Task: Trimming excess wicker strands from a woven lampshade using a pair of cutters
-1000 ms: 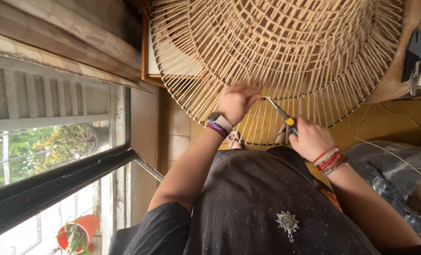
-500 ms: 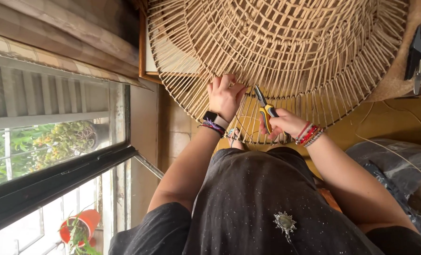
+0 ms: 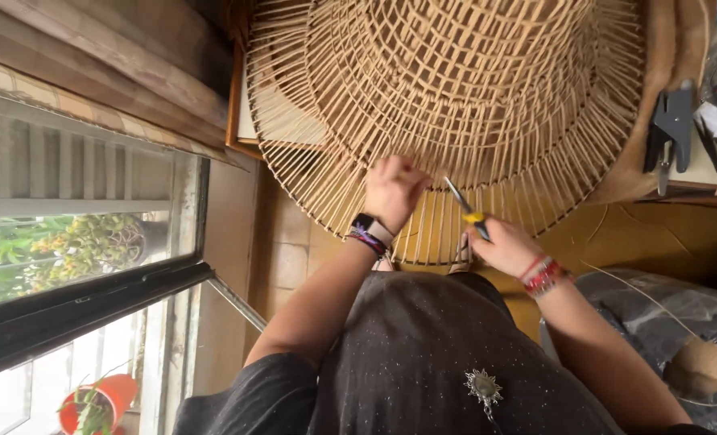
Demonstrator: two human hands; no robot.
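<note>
A large woven rattan piece (image 3: 471, 89), shaped like a wide shade with open spokes around its rim, fills the top of the view. My left hand (image 3: 394, 189), with a dark watch and a braided band on the wrist, presses on the spokes at the near rim. Just to the right, my right hand (image 3: 507, 246), with red bracelets on the wrist, holds a slim yellow-handled tool (image 3: 464, 206). The tool's metal tip points up into the spokes beside my left hand. My dark shirt with a silver brooch (image 3: 484, 388) fills the bottom.
A window (image 3: 68, 242) with a dark frame is on the left, an orange plant pot (image 3: 101, 399) below it. Black clamp-like tools (image 3: 671, 129) lie on a surface at the right. A plastic-wrapped bundle (image 3: 680, 322) with a loose rattan strand sits lower right. The floor is yellowish tile.
My right hand has moved left with the tool, closer to my left hand, and the tool tip now points into the spokes. My left hand has stayed on the rim.
</note>
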